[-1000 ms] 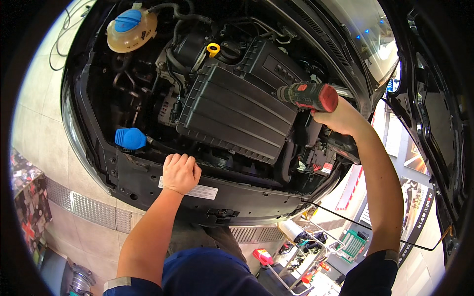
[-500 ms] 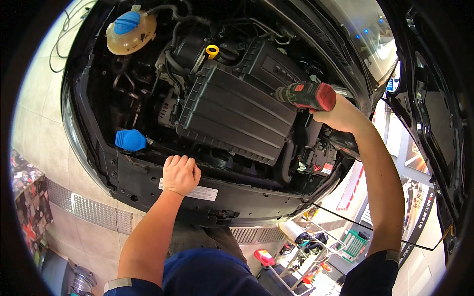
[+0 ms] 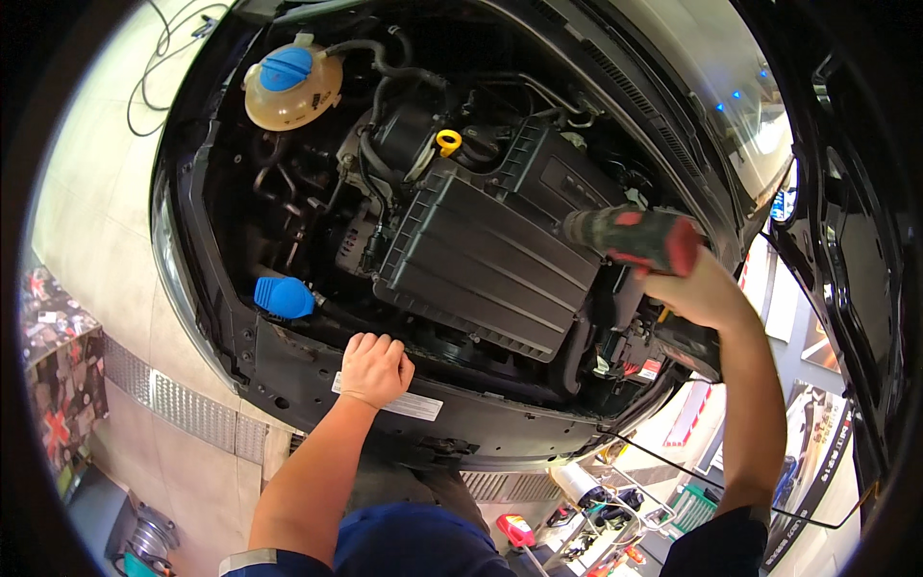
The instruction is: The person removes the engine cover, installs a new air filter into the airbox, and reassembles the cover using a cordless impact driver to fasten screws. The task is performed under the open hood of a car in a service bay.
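Note:
A black-and-red cordless drill (image 3: 635, 238) is gripped in my right hand (image 3: 694, 288). It is smeared by motion, and its chuck points left over the right part of the black ribbed air filter housing (image 3: 490, 264). Whether its tip touches the housing cannot be made out. The battery base (image 3: 687, 348) shows below the hand. On the front panel (image 3: 317, 370) of the engine bay rests my left hand (image 3: 378, 370), its fingers curled closed beside a white label (image 3: 413, 406). Anything inside those fingers is hidden.
A cream coolant tank (image 3: 298, 101) with a blue cap stands far left, a blue washer cap (image 3: 285, 297) nearer. The yellow dipstick ring (image 3: 448, 142) is behind the housing. The raised hood (image 3: 817, 240) borders the right. A tool cart (image 3: 615, 510) stands near right, beyond the bumper.
The whole view has shifted, so the car appears lower and farther right. The drill and right hand have moved slightly right and nearer against the housing. My left hand stays on the panel.

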Available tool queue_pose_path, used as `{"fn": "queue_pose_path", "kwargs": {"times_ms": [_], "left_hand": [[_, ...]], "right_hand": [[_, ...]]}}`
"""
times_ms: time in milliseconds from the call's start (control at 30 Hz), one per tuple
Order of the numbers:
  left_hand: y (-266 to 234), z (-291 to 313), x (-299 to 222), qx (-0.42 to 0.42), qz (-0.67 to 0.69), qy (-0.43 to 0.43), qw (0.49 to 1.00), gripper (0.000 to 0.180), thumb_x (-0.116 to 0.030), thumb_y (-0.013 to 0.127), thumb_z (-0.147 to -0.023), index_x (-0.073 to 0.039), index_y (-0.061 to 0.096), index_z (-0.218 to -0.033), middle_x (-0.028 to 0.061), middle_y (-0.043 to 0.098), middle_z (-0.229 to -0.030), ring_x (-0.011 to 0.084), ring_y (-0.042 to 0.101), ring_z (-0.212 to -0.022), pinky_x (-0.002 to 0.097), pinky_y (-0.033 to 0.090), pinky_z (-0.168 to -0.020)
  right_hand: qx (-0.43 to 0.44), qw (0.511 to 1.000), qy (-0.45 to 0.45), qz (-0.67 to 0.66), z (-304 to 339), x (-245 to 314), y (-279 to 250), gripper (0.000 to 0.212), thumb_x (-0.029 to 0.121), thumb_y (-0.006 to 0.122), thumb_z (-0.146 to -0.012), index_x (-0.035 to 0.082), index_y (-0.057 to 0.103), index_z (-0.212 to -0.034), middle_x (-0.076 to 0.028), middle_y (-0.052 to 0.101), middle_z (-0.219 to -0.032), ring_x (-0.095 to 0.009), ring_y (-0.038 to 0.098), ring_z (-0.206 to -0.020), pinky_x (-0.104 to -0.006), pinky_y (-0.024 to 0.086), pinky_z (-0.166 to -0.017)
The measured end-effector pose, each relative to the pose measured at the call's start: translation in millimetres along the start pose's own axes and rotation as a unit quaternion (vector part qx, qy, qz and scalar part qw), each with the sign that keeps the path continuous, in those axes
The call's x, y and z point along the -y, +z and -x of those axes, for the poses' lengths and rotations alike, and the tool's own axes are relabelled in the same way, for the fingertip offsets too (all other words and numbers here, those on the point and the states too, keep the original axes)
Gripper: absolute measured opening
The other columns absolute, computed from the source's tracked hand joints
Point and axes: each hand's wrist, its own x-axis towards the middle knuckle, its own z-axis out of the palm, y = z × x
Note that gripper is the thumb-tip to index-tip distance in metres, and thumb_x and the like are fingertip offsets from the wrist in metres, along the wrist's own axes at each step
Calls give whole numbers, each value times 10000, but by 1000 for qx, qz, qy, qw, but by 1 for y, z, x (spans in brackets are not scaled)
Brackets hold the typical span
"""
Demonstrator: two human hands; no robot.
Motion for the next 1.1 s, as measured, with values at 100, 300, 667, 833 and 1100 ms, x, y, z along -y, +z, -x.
{"fn": "queue_pose_path", "kwargs": {"times_ms": [100, 300, 667, 833, 1100], "left_hand": [[1, 3, 1, 8, -10, -8, 1000, 118, -154, 638, -793, -85, 583, -716, 78, 538, -729, 289, 540, -737, 424, 456, -769], [-2, 1, 0, 9, -9, -12, 1000, 120, -158, 634, -796, -90, 584, -712, 79, 537, -729, 291, 541, -738, 427, 455, -771], [-2, 2, 1, 10, -11, -17, 1000, 119, -164, 646, -778, -99, 580, -704, 63, 528, -725, 272, 537, -759, 403, 456, -794], [-2, 0, 1, 0, -3, -14, 1000, 133, -170, 647, -780, -102, 570, -695, 63, 529, -724, 273, 539, -760, 403, 456, -792], [-1, 2, 2, 8, 11, -17, 1000, 126, -160, 650, -800, -88, 579, -724, 71, 544, -737, 280, 546, -757, 426, 458, -793]], "right_hand": [[36, 991, 29, -124, 11, 19, -17, 193, 135, 691, -805, 51, 637, -971, 23, 563, -660, -69, 482, -511, -269, 368, -452], [24, 995, 50, -81, -11, 59, 7, 151, 104, 662, -807, 49, 621, -941, 20, 529, -633, -78, 469, -498, -269, 366, -465], [57, 992, 59, -92, -51, 54, 36, 127, 148, 670, -794, 83, 563, -771, 26, 516, -614, -92, 455, -505, -292, 363, -475], [54, 994, 65, -73, -57, 53, 40, 130, 150, 669, -794, 82, 561, -769, 24, 520, -615, -93, 462, -512, -289, 373, -485], [83, 991, 37, -99, -53, 63, 40, 121, 148, 676, -801, 74, 582, -823, 22, 532, -636, -91, 466, -530, -291, 381, -504]]}}
